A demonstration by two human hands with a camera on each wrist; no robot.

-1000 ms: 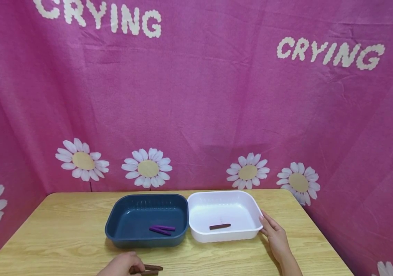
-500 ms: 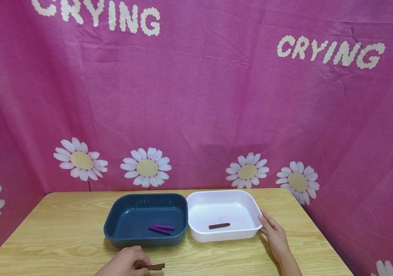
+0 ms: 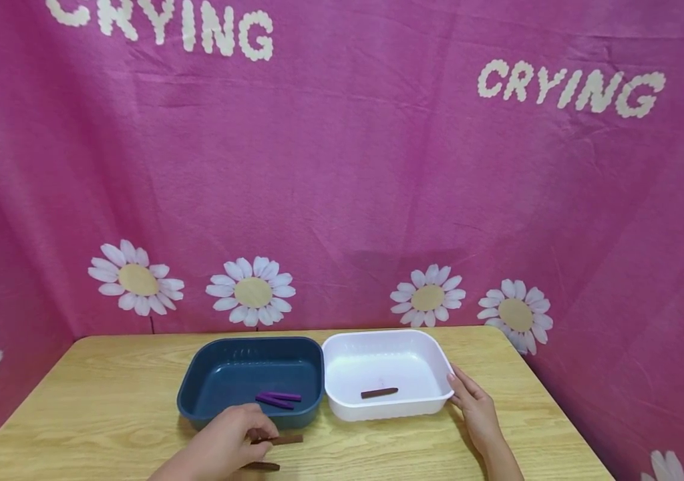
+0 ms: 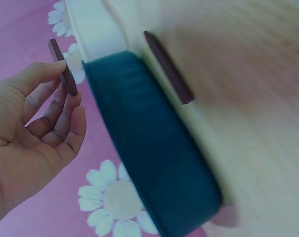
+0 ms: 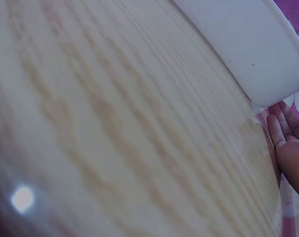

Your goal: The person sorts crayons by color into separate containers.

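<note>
My left hand (image 3: 234, 437) pinches a brown crayon (image 4: 62, 66) between thumb and fingers, raised just in front of the dark blue tray (image 3: 192, 401). A second brown crayon (image 4: 170, 69) lies on the table below, beside that tray, partly hidden by the hand in the head view. Two purple crayons (image 3: 276, 399) rest inside the dark tray. One brown crayon (image 3: 379, 393) lies in the white tray (image 3: 390, 411), which stands against the dark one. At the white tray's right side, my right hand (image 3: 479, 414) holds its edge, thumb at the rim and fingers along the outer wall.
Both trays stand on a wooden table (image 3: 378, 454), near its back edge. A pink cloth (image 3: 342, 167) printed with daisies and lettering hangs behind the table and around both sides.
My left hand has lifted one brown crayon up and forward to the dark tray's front edge, leaving the other on the table. The right hand stays at the white tray.
</note>
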